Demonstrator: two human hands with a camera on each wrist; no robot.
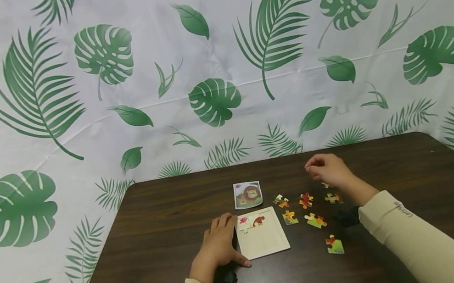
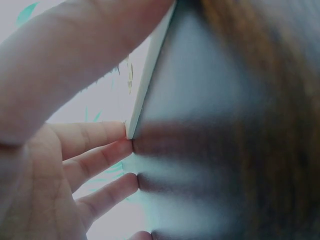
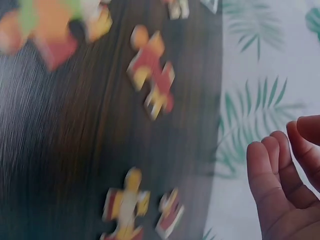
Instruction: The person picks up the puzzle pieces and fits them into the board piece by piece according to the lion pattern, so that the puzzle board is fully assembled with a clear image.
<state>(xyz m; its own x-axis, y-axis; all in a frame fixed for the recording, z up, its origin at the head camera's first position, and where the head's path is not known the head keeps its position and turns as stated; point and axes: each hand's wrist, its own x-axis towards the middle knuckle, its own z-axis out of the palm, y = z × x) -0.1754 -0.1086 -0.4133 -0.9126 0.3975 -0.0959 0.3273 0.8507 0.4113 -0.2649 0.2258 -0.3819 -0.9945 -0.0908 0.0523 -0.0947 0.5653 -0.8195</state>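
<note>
My left hand [image 1: 218, 243] lies at the left side of the square wooden puzzle board [image 1: 264, 242], thumb by its lower corner. In the left wrist view, spread fingers [image 2: 102, 139] touch the table, and the index fingertip meets the board's edge [image 2: 145, 82]. A white and pink piece [image 1: 244, 223] and a red-brown piece [image 1: 258, 221] lie in the board's upper part. My right hand [image 1: 330, 170] hovers above the table's far side, fingers bent and nothing visible in them. The right wrist view shows this hand [image 3: 286, 186] with thumb and index tips close together, beyond several loose pieces [image 3: 127, 207].
A lion picture card [image 1: 249, 195] lies behind the board. Several loose pieces are scattered to its right, including a red one [image 1: 306, 200], a green and orange one [image 1: 315, 220] and a nearer one [image 1: 335, 246]. A leaf-patterned cloth [image 1: 166, 120] hangs behind the table [image 1: 168, 212].
</note>
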